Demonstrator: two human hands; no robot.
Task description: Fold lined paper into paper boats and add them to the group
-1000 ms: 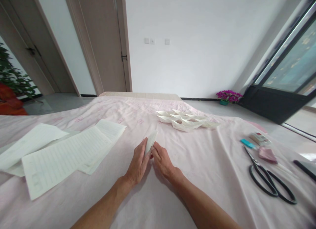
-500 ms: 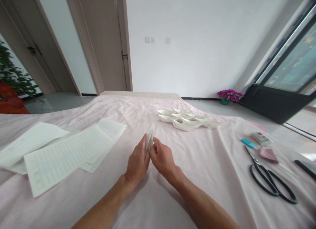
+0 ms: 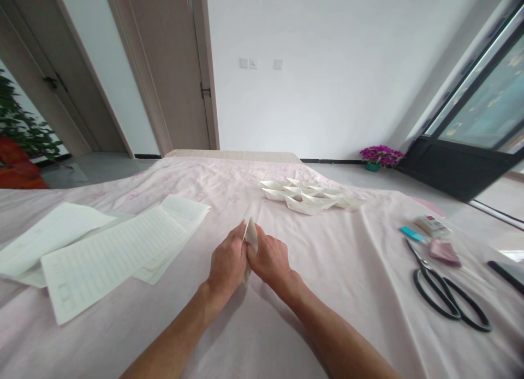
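A folded piece of pale paper [image 3: 251,233] stands between my hands, its pointed tip upward and part of it showing below my fingers. My left hand [image 3: 229,259] grips it from the left, and my right hand [image 3: 269,256] pinches it from the right. Most of the paper is hidden behind my fingers. Beyond my hands, to the right, several folded paper boats [image 3: 307,196] sit close together on the pink cloth [image 3: 327,292]. Flat lined paper sheets [image 3: 110,259] lie overlapping to my left.
Black-handled scissors [image 3: 446,292] lie at the right, with a blue eraser-like block [image 3: 411,234], a white packet [image 3: 433,226] and a pink item [image 3: 444,252] near their tips. A dark flat object [image 3: 505,276] sits at the right edge. Purple flowers [image 3: 381,156] stand on the floor.
The folded paper has turned in my hands; its tip now points up and some shows below. Both hands have closed in around it. The boats and sheets have stayed put.
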